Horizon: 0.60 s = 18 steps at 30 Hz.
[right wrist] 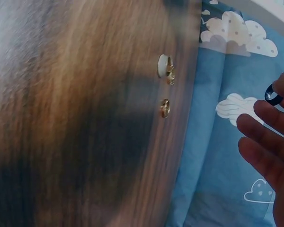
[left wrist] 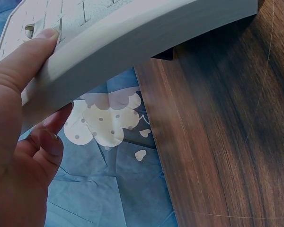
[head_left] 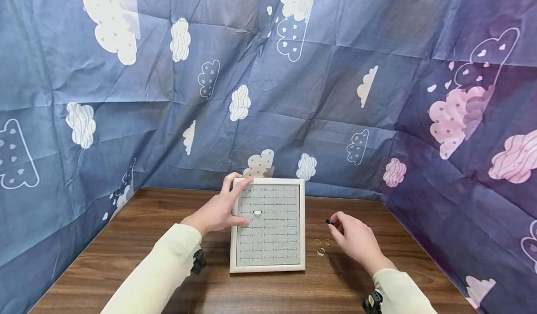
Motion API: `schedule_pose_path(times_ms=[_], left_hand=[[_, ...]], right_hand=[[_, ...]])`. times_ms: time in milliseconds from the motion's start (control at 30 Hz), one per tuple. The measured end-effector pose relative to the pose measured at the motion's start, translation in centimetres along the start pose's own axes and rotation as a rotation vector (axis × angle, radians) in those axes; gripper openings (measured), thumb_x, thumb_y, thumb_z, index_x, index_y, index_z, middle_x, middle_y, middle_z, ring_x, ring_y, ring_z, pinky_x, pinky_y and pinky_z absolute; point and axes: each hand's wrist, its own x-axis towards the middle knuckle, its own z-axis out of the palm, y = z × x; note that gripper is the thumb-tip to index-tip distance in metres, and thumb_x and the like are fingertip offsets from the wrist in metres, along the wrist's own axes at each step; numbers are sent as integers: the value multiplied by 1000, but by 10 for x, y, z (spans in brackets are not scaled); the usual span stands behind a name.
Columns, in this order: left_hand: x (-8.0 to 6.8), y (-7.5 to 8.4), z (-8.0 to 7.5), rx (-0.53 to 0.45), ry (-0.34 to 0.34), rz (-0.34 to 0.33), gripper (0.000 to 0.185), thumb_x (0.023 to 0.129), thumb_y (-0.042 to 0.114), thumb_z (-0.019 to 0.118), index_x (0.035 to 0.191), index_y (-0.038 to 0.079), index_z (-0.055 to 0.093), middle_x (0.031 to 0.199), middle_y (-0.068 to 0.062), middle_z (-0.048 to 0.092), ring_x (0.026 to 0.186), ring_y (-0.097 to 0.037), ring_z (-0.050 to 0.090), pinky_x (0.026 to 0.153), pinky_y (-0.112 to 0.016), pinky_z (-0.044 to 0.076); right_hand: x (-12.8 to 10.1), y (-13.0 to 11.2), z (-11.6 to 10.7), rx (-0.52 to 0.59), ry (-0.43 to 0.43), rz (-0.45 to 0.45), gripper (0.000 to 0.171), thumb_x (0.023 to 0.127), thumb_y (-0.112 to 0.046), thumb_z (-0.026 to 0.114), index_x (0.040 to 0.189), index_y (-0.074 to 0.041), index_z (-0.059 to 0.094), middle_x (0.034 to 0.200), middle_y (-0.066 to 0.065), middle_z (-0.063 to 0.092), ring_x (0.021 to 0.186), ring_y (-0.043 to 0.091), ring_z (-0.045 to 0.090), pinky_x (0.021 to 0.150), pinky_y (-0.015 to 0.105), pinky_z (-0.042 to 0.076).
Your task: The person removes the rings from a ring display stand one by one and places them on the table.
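A white-framed ring tray (head_left: pixel 267 268) with grey slotted rows lies on the wooden table (head_left: pixel 126 239). One pale ring (head_left: pixel 257 213) sits in a middle slot. My left hand (head_left: pixel 221 207) grips the tray's left edge (left wrist: pixel 132 33), thumb on the grey padding, fingers round the top corner. My right hand (head_left: pixel 352 235) hovers right of the tray and pinches a small dark ring (head_left: pixel 328 221) (right wrist: pixel 271 96) at the fingertips. Three loose rings (head_left: pixel 320 246) (right wrist: pixel 166 71) lie on the table just left of that hand.
Blue cloud-print cloth (head_left: pixel 293 94) hangs behind and on both sides of the table. Cream sleeves (head_left: pixel 159 272) cover both forearms. The table's front edge runs near the bottom of the head view.
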Motion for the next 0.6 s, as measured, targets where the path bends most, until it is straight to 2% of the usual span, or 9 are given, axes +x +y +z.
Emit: schedule_pose_path(times_ms=[400,600], left_hand=[[0,-1,0,-3,-1,13,114,85,27,95,171,29,20,168,-10,10,81,-15,65,82,-36,57],[1,0,-2,-10,-4,13,114,86,26,94,172,30,18,169,-10,9,81,-15,65,82,-36,57]], right_hand=[[-12,12,8,-19,-134,58,11,98,-20,77,98,-21,67,81,-11,66,74,7,61,65,38,50],[-17,16,11,-33,-207,44,13,96,-20,78,95,-23,66,79,-12,65,73,7,60,63,37,48]])
